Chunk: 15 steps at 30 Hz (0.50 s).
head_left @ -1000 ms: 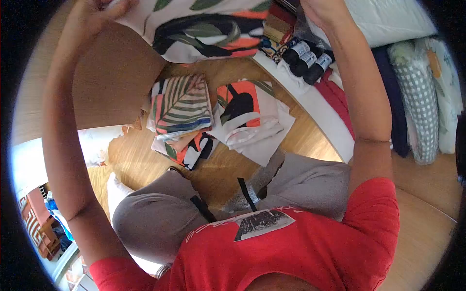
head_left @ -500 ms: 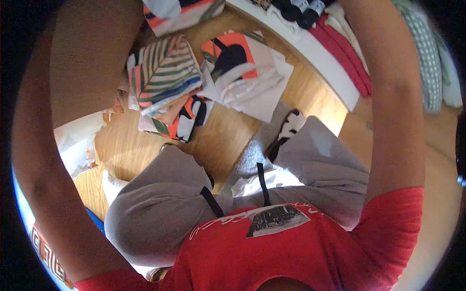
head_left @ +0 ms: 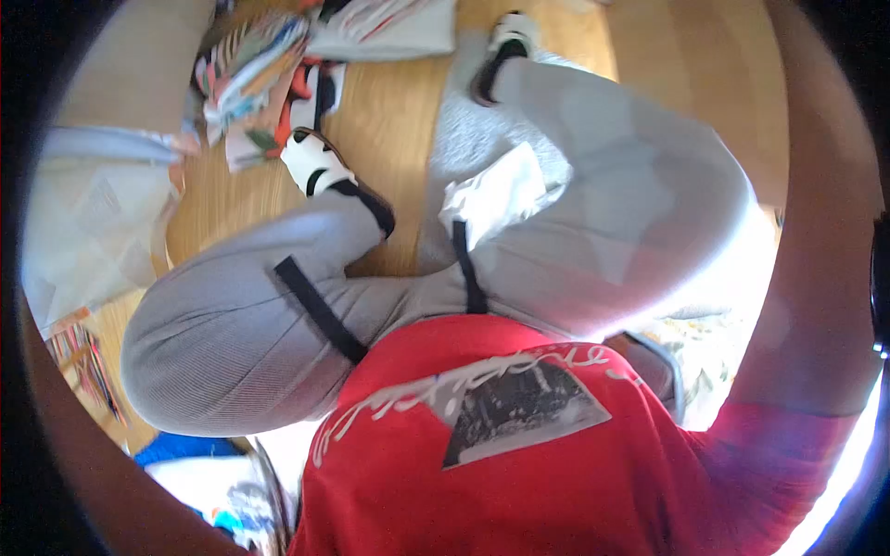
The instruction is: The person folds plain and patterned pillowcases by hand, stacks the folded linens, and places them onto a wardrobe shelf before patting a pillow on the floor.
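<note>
The wooden floor [head_left: 389, 120] is light brown, with visible grain. On the left hand's side it carries an untidy stack of patterned cloths [head_left: 255, 79]; just beside it, more toward the right hand's side, lies a folded white cloth [head_left: 408, 35]. Farther that way is a fluffy grey mat [head_left: 452, 125] with a crumpled white item [head_left: 501, 193] over it, its kind unclear. Both hands are out of view.

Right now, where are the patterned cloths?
In the head view, the patterned cloths lie on the wooden floor at upper left, just beyond the left shoe.
</note>
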Available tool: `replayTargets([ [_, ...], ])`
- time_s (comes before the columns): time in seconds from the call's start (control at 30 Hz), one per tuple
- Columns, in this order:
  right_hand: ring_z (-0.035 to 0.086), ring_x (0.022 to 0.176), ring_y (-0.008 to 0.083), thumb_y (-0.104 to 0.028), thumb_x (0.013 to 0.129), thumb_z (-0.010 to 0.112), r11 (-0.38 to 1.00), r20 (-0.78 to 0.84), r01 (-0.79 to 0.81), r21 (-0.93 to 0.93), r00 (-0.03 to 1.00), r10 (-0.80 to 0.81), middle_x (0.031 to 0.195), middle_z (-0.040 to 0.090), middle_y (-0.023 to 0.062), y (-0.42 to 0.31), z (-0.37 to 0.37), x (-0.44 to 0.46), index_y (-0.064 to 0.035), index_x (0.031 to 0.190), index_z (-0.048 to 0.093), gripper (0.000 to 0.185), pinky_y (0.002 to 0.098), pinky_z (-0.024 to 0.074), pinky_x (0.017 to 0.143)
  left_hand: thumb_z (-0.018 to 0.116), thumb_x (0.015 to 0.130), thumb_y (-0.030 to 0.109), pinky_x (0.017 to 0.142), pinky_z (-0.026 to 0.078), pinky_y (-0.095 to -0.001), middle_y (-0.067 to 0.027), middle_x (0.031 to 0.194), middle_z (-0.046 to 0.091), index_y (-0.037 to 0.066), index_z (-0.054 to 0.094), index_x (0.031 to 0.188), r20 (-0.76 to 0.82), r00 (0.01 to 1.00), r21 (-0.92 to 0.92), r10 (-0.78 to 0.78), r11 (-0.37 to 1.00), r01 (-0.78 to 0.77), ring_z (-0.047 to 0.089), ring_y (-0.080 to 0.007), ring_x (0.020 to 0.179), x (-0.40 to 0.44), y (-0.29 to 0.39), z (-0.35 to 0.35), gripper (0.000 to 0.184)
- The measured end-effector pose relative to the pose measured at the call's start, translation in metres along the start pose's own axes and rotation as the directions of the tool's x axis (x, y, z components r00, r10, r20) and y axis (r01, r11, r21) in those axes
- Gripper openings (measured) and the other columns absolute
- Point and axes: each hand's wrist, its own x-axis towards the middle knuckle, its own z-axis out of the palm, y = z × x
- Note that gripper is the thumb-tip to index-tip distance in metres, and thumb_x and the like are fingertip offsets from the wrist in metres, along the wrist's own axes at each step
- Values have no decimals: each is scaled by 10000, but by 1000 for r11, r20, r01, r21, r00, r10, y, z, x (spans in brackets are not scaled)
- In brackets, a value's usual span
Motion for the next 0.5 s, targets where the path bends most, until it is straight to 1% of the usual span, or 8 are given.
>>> replayTargets([
  [0.1,495,764,118,-142,876,504,993,-34,1,-118,999,-5,824,563,46,-61,9,-59,28,884,598,194,254,430,711,560,777,84,616,457,-282,-129,825,610,-64,612,987,21,993,-39,119,992,-119,572,-188,731,-53,77,-27,262],
  [0.2,505,801,113,-131,872,496,968,-97,58,-244,992,-84,859,574,49,-119,3,-122,28,908,597,192,246,425,737,557,774,82,610,457,-276,-137,831,608,-70,604,1004,46,980,-58,194,980,-191,571,-188,728,-89,123,-36,279],
  [0.3,516,838,109,-120,868,488,882,-174,153,-446,952,-253,894,584,51,-187,-24,-187,29,932,596,195,239,419,762,553,771,80,604,457,-271,-144,837,607,-75,596,1020,38,974,-37,225,974,-224,570,-189,724,-90,145,-69,296],
  [0.37,523,863,106,-112,866,483,772,-237,177,-610,890,-391,918,591,53,-223,-40,-225,30,948,596,200,234,416,780,551,770,79,600,457,-267,-149,841,606,-79,590,1031,5,977,18,214,977,-214,570,-189,722,-71,151,-113,308],
  [0.4,526,875,104,-109,864,480,713,-280,149,-685,850,-446,930,594,54,-230,-47,-238,30,956,596,203,231,414,788,550,769,78,598,457,-265,-152,843,605,-81,588,1037,-14,981,62,195,979,-194,569,-190,721,-61,152,-138,314],
  [0.43,530,888,103,-105,863,477,656,-326,82,-751,817,-475,941,598,55,-228,-52,-249,30,964,596,206,229,412,797,549,768,78,596,457,-263,-154,845,605,-83,585,1042,-53,983,112,173,980,-167,569,-190,720,-54,153,-165,320],
  [0.47,533,900,101,-101,862,475,637,-413,-66,-768,811,-415,953,601,56,-207,-59,-254,30,972,596,210,226,410,806,548,767,77,594,457,-261,-157,847,604,-84,582,1048,-78,986,135,150,981,-138,569,-190,719,-49,152,-185,326],
  [0.5,537,912,100,-98,861,472,679,-511,-237,-695,827,-234,965,605,56,-169,-63,-254,30,980,595,214,224,408,814,546,766,77,592,457,-259,-159,849,603,-86,579,1053,-112,986,171,126,980,-106,568,-190,717,-40,149,-205,332],
])
